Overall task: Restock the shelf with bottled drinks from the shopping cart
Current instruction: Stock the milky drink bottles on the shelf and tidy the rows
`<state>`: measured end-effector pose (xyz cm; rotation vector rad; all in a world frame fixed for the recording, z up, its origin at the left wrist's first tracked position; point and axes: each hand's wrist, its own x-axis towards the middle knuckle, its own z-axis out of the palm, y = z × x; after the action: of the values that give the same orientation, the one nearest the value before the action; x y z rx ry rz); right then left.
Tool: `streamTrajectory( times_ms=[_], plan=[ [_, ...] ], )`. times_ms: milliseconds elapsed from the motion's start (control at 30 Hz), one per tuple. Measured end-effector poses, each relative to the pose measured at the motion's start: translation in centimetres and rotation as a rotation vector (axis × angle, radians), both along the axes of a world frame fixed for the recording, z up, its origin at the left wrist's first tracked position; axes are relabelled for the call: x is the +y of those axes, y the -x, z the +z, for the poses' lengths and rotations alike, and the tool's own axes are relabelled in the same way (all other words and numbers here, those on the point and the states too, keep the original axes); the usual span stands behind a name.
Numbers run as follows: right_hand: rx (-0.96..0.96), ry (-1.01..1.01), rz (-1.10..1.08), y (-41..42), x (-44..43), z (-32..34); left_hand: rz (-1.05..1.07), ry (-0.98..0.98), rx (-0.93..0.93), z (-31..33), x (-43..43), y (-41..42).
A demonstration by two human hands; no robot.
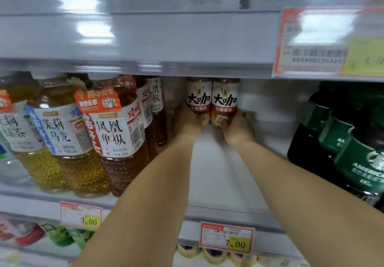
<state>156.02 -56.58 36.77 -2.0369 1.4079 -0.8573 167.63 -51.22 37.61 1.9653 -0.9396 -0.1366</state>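
Head cam view: both arms are stretched deep into a white shelf (218, 163) bay. The left hand (190, 121) has its grip wrapped around the base of one brown-and-white coffee bottle (199, 98), and the right hand (239, 128) is doing the same with a second coffee bottle (224, 100), thumb across the front near the bottom. So both grips are clamped on bottles, not loose. The two bottles stand upright, touching side by side, way at the back of the shelf, with the rest of the bay floor in front of them bare.

To the left there's a row of big tea bottles (113, 136), amber and yellow liquid, white labels with Chinese text, packed tight together. To the right sit dark bottles with green labels (361, 163), looks like Americano coffee.

A price tag reading 7.00 (226, 238) hangs on the shelf edge right under the arms, and another reading 3.00 (81, 216) sits further left. Up top right there's a bigger orange-bordered tag (315, 42), too blurry to read. The shopping cart isn't in the shot.
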Motion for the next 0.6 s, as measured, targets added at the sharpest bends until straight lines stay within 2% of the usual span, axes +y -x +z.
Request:
streamTrajectory(
  times_ms=[233, 400, 500, 600],
  plan=[
    [0.003, 0.003, 0.008, 0.2, -0.2, 0.0, -0.013, -0.036, 0.006, -0.1, 0.0, 0.1],
    [-0.155, -0.138, 0.154, 1.2, 1.9, 1.7, -0.083, -0.141, -0.056, 2.0, 3.5, 3.2],
    [-0.117, -0.074, 0.243, 2.6, 5.8, 2.8, -0.29, 0.033, -0.106, 2.8, 9.8, 5.9],
    [-0.154, 0.116, 0.425, 4.8, 12.2, 3.2, -0.264, 0.208, -0.312, 1.9, 18.4, 8.4]
  ],
)
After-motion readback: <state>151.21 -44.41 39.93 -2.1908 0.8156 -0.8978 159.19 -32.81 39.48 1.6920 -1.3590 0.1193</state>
